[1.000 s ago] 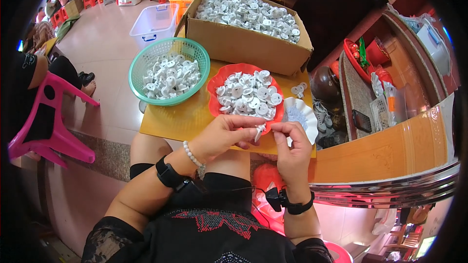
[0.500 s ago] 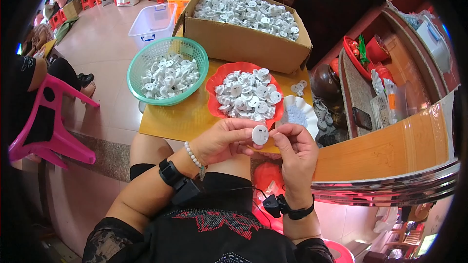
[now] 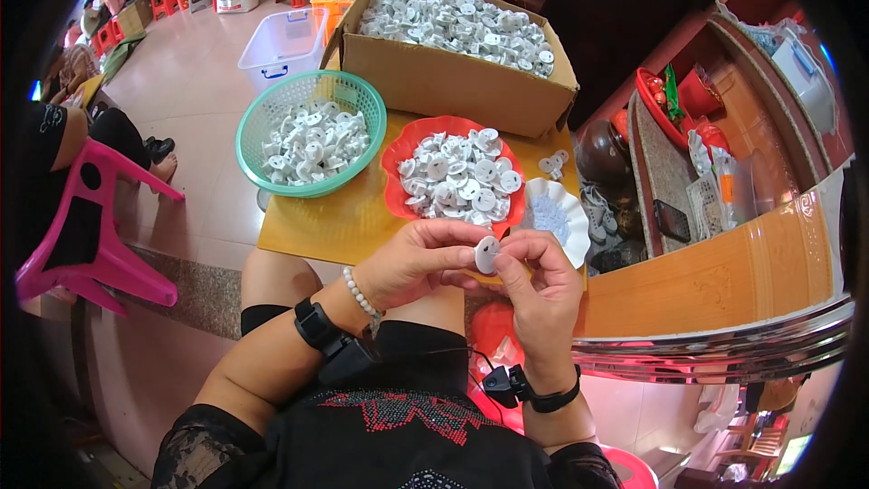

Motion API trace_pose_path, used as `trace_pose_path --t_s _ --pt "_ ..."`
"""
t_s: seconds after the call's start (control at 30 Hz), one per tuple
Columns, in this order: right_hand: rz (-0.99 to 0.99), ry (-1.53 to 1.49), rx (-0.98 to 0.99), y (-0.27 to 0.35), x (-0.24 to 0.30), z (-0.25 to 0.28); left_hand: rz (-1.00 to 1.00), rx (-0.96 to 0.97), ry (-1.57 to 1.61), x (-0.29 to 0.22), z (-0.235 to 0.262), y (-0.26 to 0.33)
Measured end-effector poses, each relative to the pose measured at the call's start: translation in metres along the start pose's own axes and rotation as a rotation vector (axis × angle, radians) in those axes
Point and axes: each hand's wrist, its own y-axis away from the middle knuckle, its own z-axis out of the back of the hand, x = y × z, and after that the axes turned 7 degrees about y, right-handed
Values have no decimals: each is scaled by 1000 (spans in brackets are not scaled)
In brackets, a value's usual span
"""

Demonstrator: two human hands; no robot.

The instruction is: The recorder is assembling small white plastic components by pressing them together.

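Left hand [image 3: 403,267] and right hand [image 3: 545,290] pinch one white disc [image 3: 486,255], five o'clock from the red bowl [image 3: 392,163]. Seemingly adjusting it; next needs steadiness

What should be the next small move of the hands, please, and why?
Probably the right hand should press gently at the edge of the white round piece while the left hand steadies it: the left hand pinches it from the left, and the right thumb is at its right edge. Whether the right fingers hold something small, I cannot tell.
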Motion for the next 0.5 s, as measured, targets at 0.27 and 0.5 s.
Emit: trace_pose_path --t_s 0.27,0.5 --pt "-49 -45 -10 3 3 -3 -40 -7 -49 0 -4 2" --pt "-37 -31 14 3 5 -1 -67 -8 -69 1 -7 3"
